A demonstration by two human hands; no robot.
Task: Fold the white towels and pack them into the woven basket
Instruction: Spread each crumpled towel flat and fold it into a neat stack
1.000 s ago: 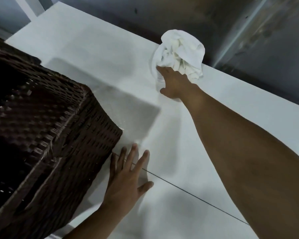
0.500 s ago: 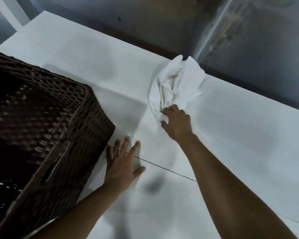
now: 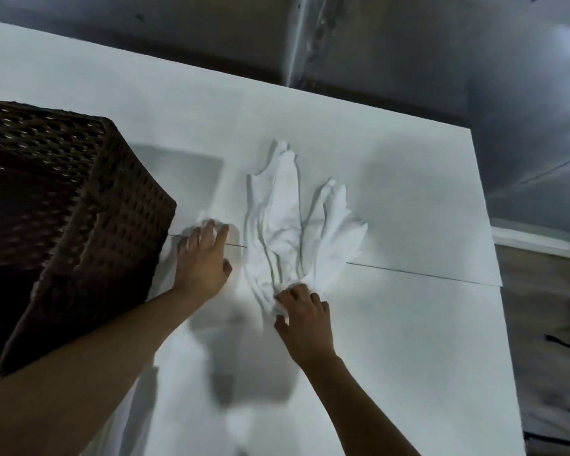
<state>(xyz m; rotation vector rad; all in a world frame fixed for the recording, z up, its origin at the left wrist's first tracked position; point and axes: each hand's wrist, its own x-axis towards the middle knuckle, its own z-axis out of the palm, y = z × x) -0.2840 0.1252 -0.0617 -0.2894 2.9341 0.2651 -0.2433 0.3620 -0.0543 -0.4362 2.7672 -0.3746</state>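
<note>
- The white table (image 3: 392,199) fills most of the view.
- The woven basket (image 3: 63,209), dark brown, stands on its left part.
- The white towel (image 3: 287,225) lies crumpled mid-table, right of the basket.
- The left hand (image 3: 204,258) rests flat, fingers straight, beside the basket.
- The right hand (image 3: 305,319) pinches the towel's near end.

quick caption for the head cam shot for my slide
Right hand grips the near end of a crumpled white towel on the white table; left hand lies flat beside the woven basket.
</note>
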